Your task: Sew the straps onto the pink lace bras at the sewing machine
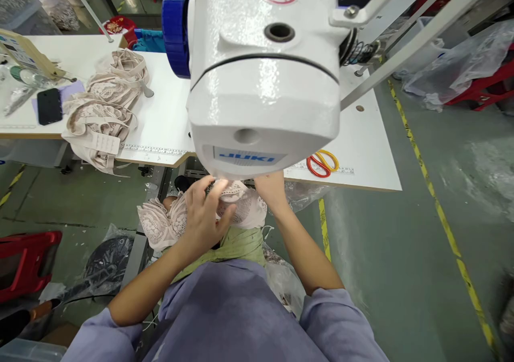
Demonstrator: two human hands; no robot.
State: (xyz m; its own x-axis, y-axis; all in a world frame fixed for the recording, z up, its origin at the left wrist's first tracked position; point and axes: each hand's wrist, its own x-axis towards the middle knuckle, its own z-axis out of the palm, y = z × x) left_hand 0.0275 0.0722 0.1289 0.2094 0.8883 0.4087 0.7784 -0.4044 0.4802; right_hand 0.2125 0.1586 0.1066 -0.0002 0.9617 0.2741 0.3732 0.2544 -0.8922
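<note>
A pale pink lace bra (158,225) hangs over the near side of the sewing machine, below its white head (261,110). My left hand (204,212) lies over the middle of the bra, its fingers spread and their tips close under the machine head. At the bra's right cup, my right hand (271,190) reaches beneath the head, which hides its fingers. The needle area is also out of sight behind the head. Green fabric (236,247) lies across my lap below the bra.
Several beige lace bras (104,110) are heaped on the white table to the left, near a black phone (49,106). Red and yellow bands (322,164) lie to the right of the machine. A blue handwheel (175,34) and a slanting white rod (417,43) flank the head.
</note>
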